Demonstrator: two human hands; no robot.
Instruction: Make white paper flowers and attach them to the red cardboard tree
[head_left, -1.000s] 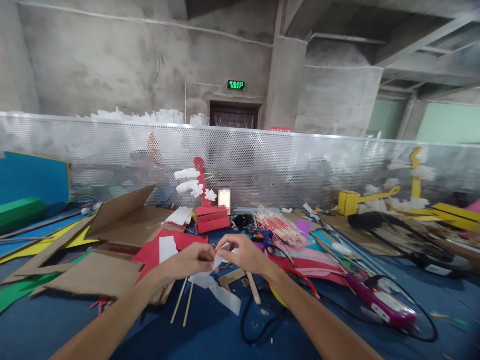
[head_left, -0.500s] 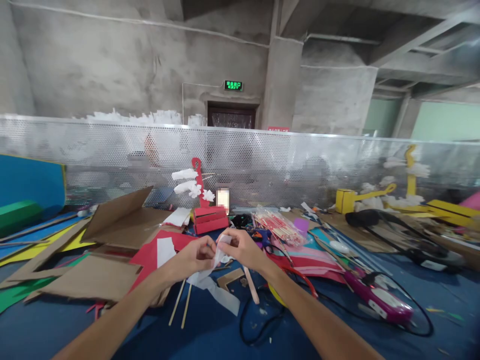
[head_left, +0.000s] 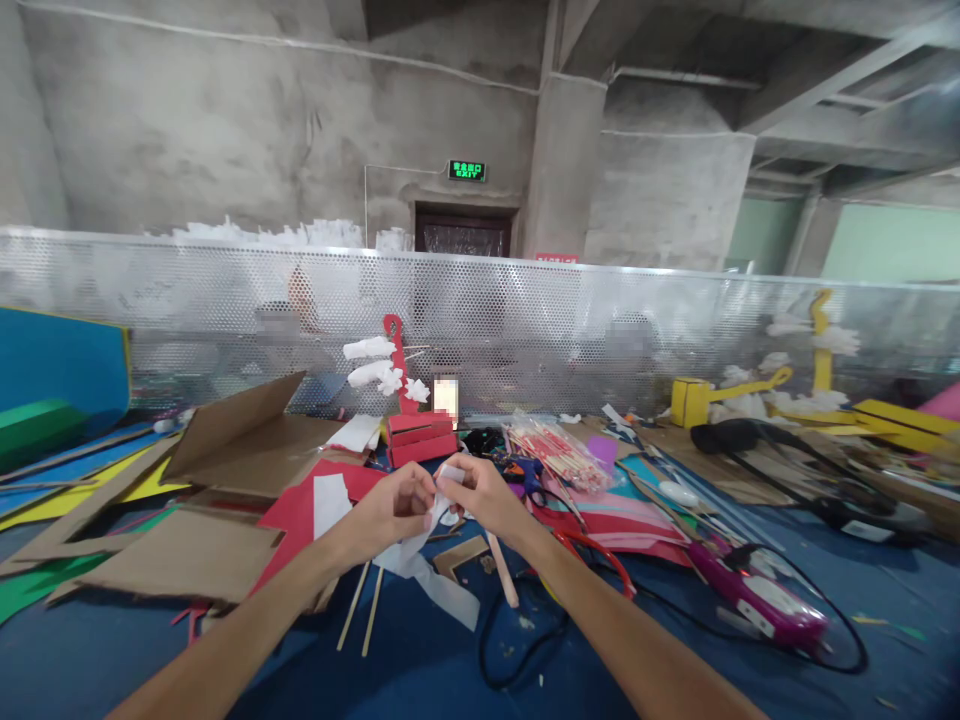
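Both hands meet above the blue table, pinching one small piece of white paper (head_left: 444, 487). My left hand (head_left: 390, 512) grips its left side with curled fingers. My right hand (head_left: 482, 495) pinches its top and right side. Below them lie white paper strips (head_left: 439, 585), two thin wooden sticks (head_left: 361, 606) and a pink stick (head_left: 504, 572). A red paper model (head_left: 416, 425) with white paper tufts stands just beyond the hands.
Cardboard sheets (head_left: 225, 470) and red paper (head_left: 300, 505) lie at left. A bag of sticks (head_left: 559, 455), a blue glue gun (head_left: 529, 475), a purple glue gun (head_left: 750, 595) with black cable (head_left: 517, 640) lie at right. A perforated metal screen (head_left: 600, 330) closes the table's far side.
The hands have drawn closer together and risen slightly, working the white paper between the fingertips. The paper now looks more bunched than a second ago.
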